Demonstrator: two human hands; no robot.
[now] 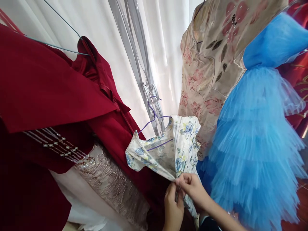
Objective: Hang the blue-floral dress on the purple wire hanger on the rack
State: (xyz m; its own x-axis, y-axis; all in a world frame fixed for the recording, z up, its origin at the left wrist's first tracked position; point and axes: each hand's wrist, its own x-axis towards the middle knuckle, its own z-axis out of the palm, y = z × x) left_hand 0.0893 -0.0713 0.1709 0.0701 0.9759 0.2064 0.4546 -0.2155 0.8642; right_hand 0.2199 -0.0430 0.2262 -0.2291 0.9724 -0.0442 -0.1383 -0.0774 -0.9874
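A small white dress (187,138) with blue and yellow flowers hangs from a purple wire hanger (154,115). Its opening is spread wide at the top and narrows to a point at my fingers. My right hand (192,187) pinches the fabric edge where the two sides of the opening meet. Just below and to the left, my left hand (173,205) is closed on the same dress, thumb and fingers pressed together. Whether a zipper pull lies between the fingertips is hidden. Below the hands, the lower part of the dress is mostly covered by my arms.
Dark red garments (60,86) hang close on the left, above a shiny beige textured one (115,179). A beige dress with pink flowers (194,83) and a blue tiered tulle dress (252,144) hang on the right. Grey metal poles (134,41) stand before a white curtain (96,22).
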